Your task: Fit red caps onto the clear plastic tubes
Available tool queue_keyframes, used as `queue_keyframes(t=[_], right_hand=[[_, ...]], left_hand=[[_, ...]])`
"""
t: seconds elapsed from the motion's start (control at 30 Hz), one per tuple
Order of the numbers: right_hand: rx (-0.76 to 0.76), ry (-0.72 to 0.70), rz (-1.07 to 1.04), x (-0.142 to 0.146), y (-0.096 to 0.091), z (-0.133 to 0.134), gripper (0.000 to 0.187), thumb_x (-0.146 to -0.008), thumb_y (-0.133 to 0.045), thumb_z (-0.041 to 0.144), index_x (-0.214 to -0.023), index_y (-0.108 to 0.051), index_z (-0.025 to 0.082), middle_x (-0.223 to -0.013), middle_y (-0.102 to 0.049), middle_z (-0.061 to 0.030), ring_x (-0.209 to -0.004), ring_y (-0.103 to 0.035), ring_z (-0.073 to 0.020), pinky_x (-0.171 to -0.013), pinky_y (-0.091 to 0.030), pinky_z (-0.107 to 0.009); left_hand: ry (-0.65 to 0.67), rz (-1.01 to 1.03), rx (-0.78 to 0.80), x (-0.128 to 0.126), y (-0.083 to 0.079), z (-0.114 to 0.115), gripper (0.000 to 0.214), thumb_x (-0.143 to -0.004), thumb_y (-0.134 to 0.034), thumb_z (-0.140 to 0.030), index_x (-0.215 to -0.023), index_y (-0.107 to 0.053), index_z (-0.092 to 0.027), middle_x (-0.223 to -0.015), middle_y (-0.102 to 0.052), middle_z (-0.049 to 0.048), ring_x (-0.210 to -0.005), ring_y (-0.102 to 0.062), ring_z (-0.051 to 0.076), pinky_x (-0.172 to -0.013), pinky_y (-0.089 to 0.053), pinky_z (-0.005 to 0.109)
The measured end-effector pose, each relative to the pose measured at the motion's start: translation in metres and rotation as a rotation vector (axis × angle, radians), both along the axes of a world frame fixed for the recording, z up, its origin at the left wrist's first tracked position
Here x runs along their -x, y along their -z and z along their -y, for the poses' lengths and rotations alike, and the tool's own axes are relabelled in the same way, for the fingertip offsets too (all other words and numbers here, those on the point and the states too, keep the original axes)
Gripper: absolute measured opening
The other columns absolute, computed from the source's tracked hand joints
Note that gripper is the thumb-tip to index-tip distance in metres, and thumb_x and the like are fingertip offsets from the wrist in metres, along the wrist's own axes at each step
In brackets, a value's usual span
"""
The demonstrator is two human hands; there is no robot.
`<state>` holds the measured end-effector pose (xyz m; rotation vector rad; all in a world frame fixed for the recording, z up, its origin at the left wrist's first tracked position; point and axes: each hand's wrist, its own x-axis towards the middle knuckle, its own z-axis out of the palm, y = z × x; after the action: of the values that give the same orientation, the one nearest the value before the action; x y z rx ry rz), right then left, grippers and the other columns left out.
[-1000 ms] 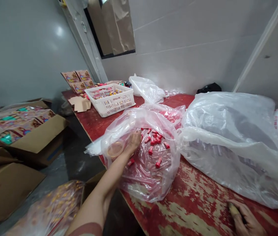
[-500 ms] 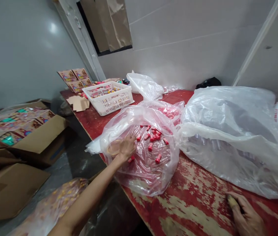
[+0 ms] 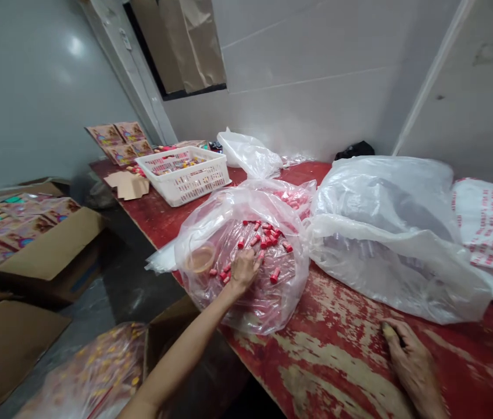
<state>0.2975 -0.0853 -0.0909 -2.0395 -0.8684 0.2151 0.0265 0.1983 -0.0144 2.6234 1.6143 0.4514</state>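
Observation:
An opened clear plastic bag (image 3: 268,314) lies on the worn red table, with loose red caps (image 3: 269,235) scattered over its film. My left hand (image 3: 243,272) reaches into it from the near left, fingers bent together at one small red cap (image 3: 261,255). Several more caps lie just left of the hand, and a round tan dish or ring (image 3: 200,258) shows through the film. My right hand (image 3: 410,355) rests on the table at the lower right, holding nothing visible, with thumb and forefinger apart. Its thumb tip has a yellowish-brown covering.
Behind the bag, a white basket (image 3: 194,181) holds small colourful pieces. Printed boxes (image 3: 118,142) stand at the far left. To the right are a large translucent bag (image 3: 386,203) and a white sack (image 3: 490,224) with red print. Open cartons (image 3: 54,247) stand left, below the table.
My left hand has moved right across the bag to a red cap, uncovering several caps to its left. The view has turned slightly right. My right hand stays on the table.

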Motion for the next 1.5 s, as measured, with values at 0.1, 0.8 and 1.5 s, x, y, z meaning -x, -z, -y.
queue_keyframes(t=[0.1, 0.8, 1.5], right_hand=[[-0.083, -0.062, 0.041, 0.005, -0.005, -0.002, 0.039, -0.082, -0.04, 0.051, -0.09, -0.062, 0.02, -0.095, -0.066, -0.009, -0.089, -0.06, -0.0252, -0.081, -0.046, -0.037], [0.177, -0.078, 0.233, -0.045, -0.052, -0.081, 0.022, -0.091, -0.039, 0.02, -0.094, -0.061, 0.018, -0.094, -0.063, -0.0048, -0.087, -0.059, -0.0166, -0.08, -0.044, -0.028], [0.113, -0.105, -0.075, -0.016, -0.061, -0.06, 0.043, -0.08, -0.045, 0.044, -0.111, -0.04, 0.016, -0.091, -0.062, -0.0094, -0.08, -0.063, -0.0227, -0.068, -0.05, -0.033]], left_hand=[[0.009, 0.028, 0.023, -0.022, 0.01, -0.005, 0.025, -0.088, -0.045, -0.028, -0.101, -0.061, -0.013, -0.093, -0.069, 0.0143, -0.083, -0.065, 0.027, -0.069, -0.045, 0.032], [0.623, 0.838, 0.285, -0.062, 0.064, 0.165, 0.022, -0.082, -0.054, -0.016, -0.098, -0.068, -0.023, -0.092, -0.063, 0.0062, -0.086, -0.065, 0.018, -0.073, -0.054, 0.024], [0.332, 1.113, 0.661, -0.059, 0.047, 0.184, 0.011, -0.079, -0.059, -0.018, -0.089, -0.065, -0.019, -0.091, -0.06, 0.005, -0.089, -0.058, 0.019, -0.082, -0.045, 0.03]])
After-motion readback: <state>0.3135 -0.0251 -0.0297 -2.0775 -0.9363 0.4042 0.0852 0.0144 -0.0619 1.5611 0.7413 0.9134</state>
